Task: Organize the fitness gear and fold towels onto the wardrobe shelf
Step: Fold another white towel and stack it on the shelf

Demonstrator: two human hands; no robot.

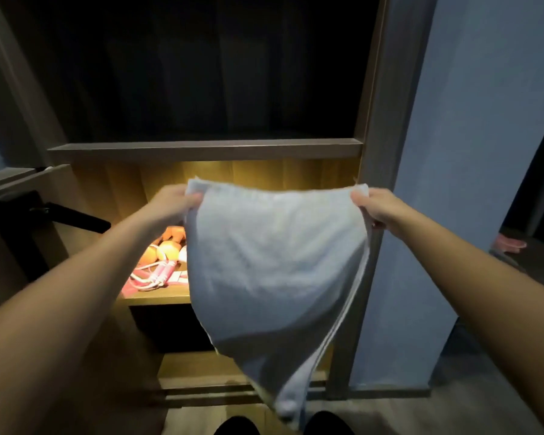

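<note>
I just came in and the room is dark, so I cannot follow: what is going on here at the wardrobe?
A person holds a white towel up before the open wardrobe. The left hand grips one top corner, the right hand the other; the towel hangs loose, not yet on a shelf. Behind it, the lit shelf holds a pink skipping rope and orange things too blurred to name.

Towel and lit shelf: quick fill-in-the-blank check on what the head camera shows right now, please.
1. The left hand and the right hand each grip a top ____ of the towel.
2. The pink rope lies on the lit shelf, to the ____ of the towel.
3. Of the two hands, the ____ one is nearer the blue wall.
Missing words: corner; left; right.
</note>
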